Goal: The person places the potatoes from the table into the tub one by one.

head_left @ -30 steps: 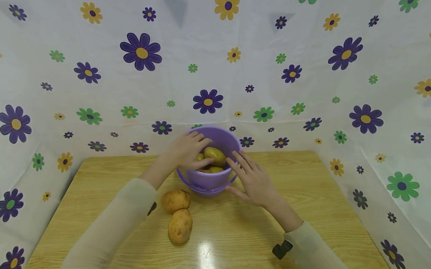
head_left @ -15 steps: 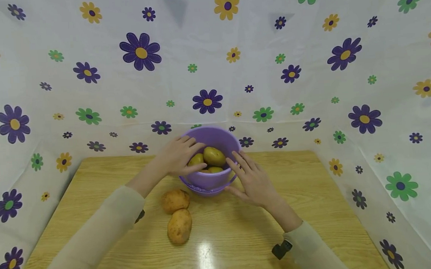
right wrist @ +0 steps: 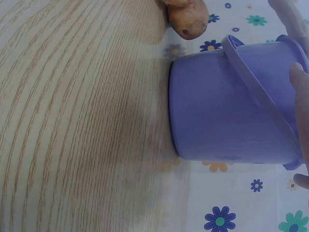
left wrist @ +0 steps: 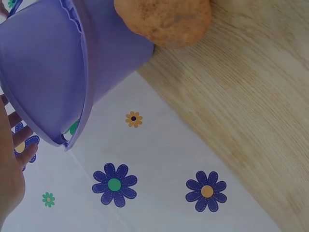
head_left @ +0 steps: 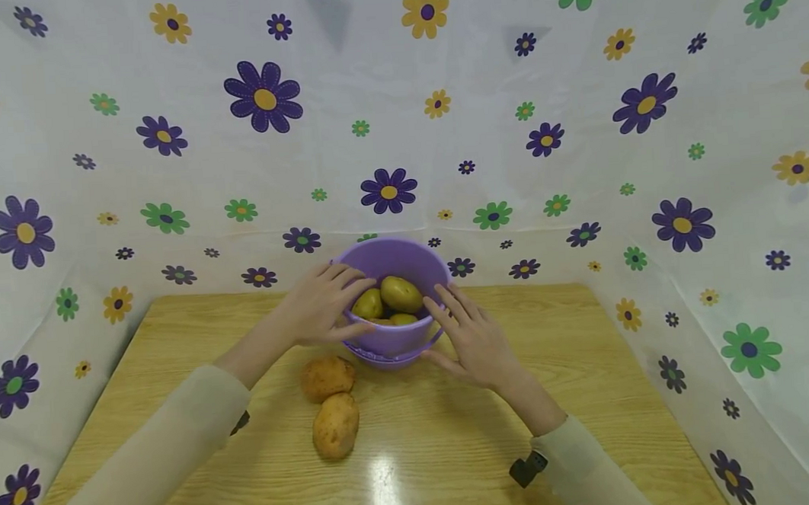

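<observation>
A purple bucket (head_left: pixel 390 338) stands on the table with several potatoes (head_left: pixel 402 294) inside; its handle (right wrist: pixel 263 99) hangs down along the front. My left hand (head_left: pixel 320 306) is at the bucket's left rim, fingers extended over the edge and thumb reaching along the front, holding nothing. On the opposite side, my right hand (head_left: pixel 476 345) has its fingers spread against the right rim. Two brown potatoes, one (head_left: pixel 328 378) just behind the other (head_left: pixel 336 426), lie on the table in front of the bucket, to the left. The left wrist view shows a potato (left wrist: pixel 166 21) beside the bucket wall.
The wooden table (head_left: pixel 523 414) extends to both sides and in front of the bucket. A white flower-print sheet (head_left: pixel 496 171) rises close behind the bucket and along both sides of the table.
My left hand has drawn back to the left and toward me, from over the bucket's mouth to its left rim, uncovering more potatoes inside. The right hand has stayed put.
</observation>
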Action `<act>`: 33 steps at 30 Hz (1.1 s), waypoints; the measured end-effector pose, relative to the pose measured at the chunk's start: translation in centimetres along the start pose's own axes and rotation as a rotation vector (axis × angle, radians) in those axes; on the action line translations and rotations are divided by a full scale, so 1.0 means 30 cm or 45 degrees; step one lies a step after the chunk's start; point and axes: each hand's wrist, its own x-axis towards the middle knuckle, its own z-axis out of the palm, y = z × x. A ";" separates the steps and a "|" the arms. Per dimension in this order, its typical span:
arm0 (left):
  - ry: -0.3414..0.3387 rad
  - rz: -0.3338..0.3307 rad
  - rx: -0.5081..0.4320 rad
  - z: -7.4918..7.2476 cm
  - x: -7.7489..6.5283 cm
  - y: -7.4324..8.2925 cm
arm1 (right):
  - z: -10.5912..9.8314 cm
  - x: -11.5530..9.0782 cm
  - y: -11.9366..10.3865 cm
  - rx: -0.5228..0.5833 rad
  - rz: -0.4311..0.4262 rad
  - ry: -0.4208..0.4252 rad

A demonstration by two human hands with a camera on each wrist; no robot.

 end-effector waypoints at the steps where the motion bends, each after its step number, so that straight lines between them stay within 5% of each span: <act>1: -0.001 0.003 0.006 -0.002 -0.006 0.002 | 0.001 0.000 0.000 -0.002 -0.001 0.001; 11: -0.037 0.023 0.005 -0.022 -0.064 0.034 | 0.001 -0.002 0.006 0.012 -0.032 0.022; 33: 0.124 0.207 -0.010 -0.015 -0.214 0.083 | -0.001 0.000 0.005 0.002 -0.022 -0.018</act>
